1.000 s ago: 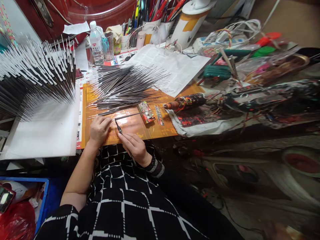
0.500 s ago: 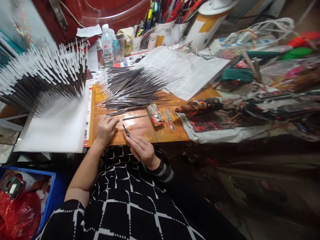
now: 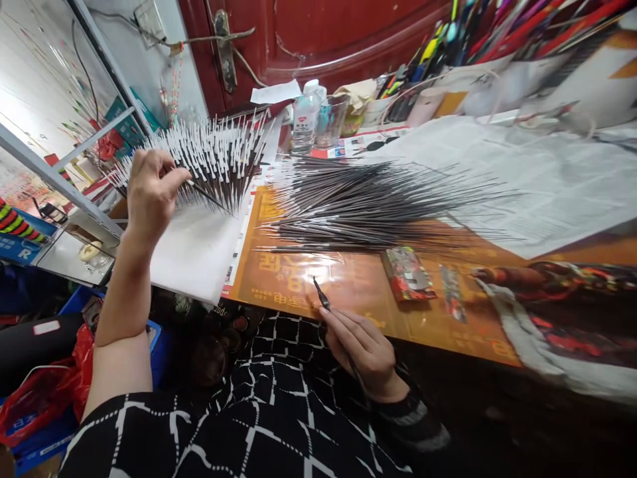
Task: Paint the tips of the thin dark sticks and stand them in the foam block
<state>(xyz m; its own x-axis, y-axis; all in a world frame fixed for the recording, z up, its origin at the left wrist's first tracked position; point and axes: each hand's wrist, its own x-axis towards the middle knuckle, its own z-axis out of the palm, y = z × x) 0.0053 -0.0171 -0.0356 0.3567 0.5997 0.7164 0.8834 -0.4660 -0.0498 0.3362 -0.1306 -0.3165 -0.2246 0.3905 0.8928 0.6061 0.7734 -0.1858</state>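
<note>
Pinched between the left hand's [image 3: 153,192] thumb and fingers, a thin dark stick [image 3: 210,198] slants at the left, close to the standing white-tipped sticks [image 3: 226,149]. Fingers of the right hand [image 3: 362,348] are closed around a slender dark brush [image 3: 322,298] over the near edge of the orange tabletop [image 3: 269,282], nearer than the loose pile of dark sticks [image 3: 358,199].

The bench [image 3: 279,292] looks smooth and glossy, the sticks [image 3: 338,202] mostly matt, the sheet [image 3: 517,159] paper, the bottle [image 3: 305,123] clear plastic, the door [image 3: 338,33] shiny.
</note>
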